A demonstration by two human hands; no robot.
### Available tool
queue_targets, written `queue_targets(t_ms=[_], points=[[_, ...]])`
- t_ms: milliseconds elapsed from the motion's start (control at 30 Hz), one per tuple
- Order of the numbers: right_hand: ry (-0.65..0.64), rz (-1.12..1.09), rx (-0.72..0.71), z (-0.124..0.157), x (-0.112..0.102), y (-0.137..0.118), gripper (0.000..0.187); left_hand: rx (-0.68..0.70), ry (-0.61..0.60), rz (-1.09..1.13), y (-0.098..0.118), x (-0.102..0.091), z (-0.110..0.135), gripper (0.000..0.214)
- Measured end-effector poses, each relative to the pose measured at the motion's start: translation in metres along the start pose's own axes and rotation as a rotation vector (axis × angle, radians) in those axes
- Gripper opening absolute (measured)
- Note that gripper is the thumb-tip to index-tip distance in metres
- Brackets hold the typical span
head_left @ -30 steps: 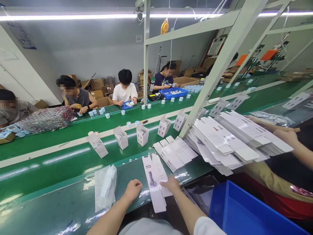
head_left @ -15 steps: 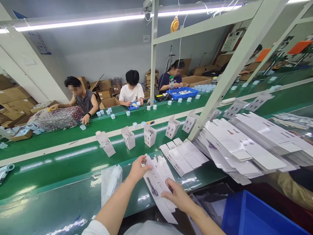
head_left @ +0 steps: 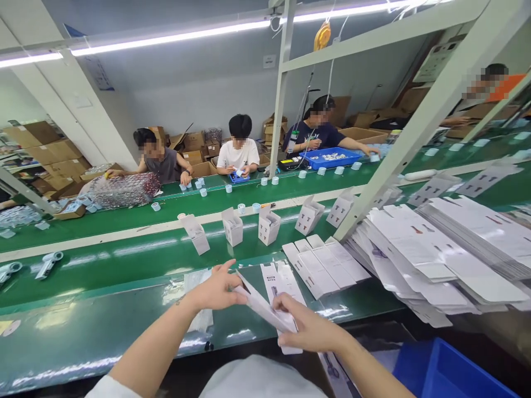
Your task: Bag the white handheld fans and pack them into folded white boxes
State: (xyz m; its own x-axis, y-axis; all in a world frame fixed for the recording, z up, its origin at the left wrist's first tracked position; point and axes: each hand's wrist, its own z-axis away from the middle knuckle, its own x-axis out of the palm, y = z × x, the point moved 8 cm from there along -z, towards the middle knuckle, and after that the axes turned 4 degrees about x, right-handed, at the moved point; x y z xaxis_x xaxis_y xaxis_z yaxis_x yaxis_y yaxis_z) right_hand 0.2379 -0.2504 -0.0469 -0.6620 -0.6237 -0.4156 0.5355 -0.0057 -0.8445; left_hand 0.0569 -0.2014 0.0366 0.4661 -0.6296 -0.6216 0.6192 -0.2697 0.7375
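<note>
My left hand (head_left: 219,286) pinches the upper left edge of a white printed carton (head_left: 260,307), which is folded flat and tilted nearly edge-on. Lower down, my right hand (head_left: 305,326) has its thumb and fingers closed on the same carton. Behind it shows another white printed panel (head_left: 296,287) with flaps at the top; I cannot tell whether it belongs to the same carton. Left of the hands, a clear plastic bag (head_left: 199,320) lies partly under my left forearm. To the right, flat cartons (head_left: 327,268) rest on the green bench.
A large stack of flat cartons (head_left: 440,237) and a metal post (head_left: 394,166) stand at the right. Several upright open boxes (head_left: 269,226) line the green conveyor (head_left: 136,262). A blue bin (head_left: 448,370) sits low at the right. Co-workers (head_left: 238,149) sit across the line.
My left hand has moved left, swinging the carton's left side up from facing me to nearly edge-on. The view has turned left. A co-worker across the line now reaches an arm toward the cups.
</note>
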Motion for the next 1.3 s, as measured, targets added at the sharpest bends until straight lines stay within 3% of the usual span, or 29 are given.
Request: queue_targets(t_ms=[67, 100, 133, 200, 333, 467, 533, 633, 700, 767, 900, 967, 1067, 1133, 1233, 1300], points=[[-0.191, -0.013, -0.027, -0.008, 0.006, -0.012, 0.118, 0.067, -0.070, 0.040, 0.016, 0.005, 0.012, 0.012], [-0.277, -0.025, -0.054, -0.013, 0.010, -0.020, 0.141, 0.086, -0.079, 0.044, 0.024, 0.006, 0.017, 0.012], [-0.347, -0.041, -0.094, -0.019, 0.013, -0.029, 0.154, 0.098, -0.078, 0.039, 0.031, 0.004, 0.021, 0.011], [-0.419, -0.083, -0.205, -0.030, 0.016, -0.050, 0.161, 0.107, -0.060, 0.029, 0.043, -0.003, 0.030, 0.011], [-0.330, -0.180, -0.402, -0.043, 0.006, -0.086, 0.132, 0.101, 0.115, 0.202, 0.045, -0.043, 0.052, 0.007], [-0.271, -0.217, -0.420, -0.045, -0.005, -0.102, 0.111, 0.196, 0.496, 0.688, 0.013, -0.082, 0.072, 0.059], [-0.313, -0.208, -0.448, -0.047, -0.004, -0.109, 0.110, 0.274, 0.546, 0.872, -0.002, -0.072, 0.068, 0.074], [-0.412, -0.137, -0.459, -0.052, 0.004, -0.112, 0.107, 0.254, 0.337, 1.056, -0.010, -0.021, 0.043, 0.076], [-0.437, -0.073, -0.455, -0.053, 0.009, -0.112, 0.108, 0.195, 0.327, 1.145, -0.013, 0.002, 0.032, 0.063], [-0.324, -0.020, -0.462, -0.050, 0.006, -0.115, 0.106, 0.137, 0.468, 1.228, -0.019, 0.008, 0.029, 0.051], [0.127, 0.228, -0.586, -0.028, -0.004, -0.138, 0.091, 0.003, 0.873, 1.375, -0.035, 0.006, 0.043, 0.052], [0.263, 0.345, -0.645, -0.019, 0.000, -0.151, 0.075, 0.020, 0.954, 1.367, -0.033, 0.007, 0.050, 0.053], [0.377, 0.324, -0.666, -0.020, -0.002, -0.159, 0.046, 0.184, 0.894, 1.302, -0.018, 0.005, 0.055, 0.053], [0.386, 0.279, -0.707, -0.022, -0.005, -0.162, 0.038, 0.248, 0.799, 1.298, -0.014, 0.003, 0.056, 0.052], [0.323, 0.247, -0.748, -0.023, -0.009, -0.166, 0.036, 0.212, 0.641, 1.336, -0.020, 0.001, 0.053, 0.057], [0.232, 0.232, -0.735, -0.024, -0.009, -0.170, 0.035, 0.157, 0.539, 1.344, -0.022, 0.003, 0.047, 0.072]])
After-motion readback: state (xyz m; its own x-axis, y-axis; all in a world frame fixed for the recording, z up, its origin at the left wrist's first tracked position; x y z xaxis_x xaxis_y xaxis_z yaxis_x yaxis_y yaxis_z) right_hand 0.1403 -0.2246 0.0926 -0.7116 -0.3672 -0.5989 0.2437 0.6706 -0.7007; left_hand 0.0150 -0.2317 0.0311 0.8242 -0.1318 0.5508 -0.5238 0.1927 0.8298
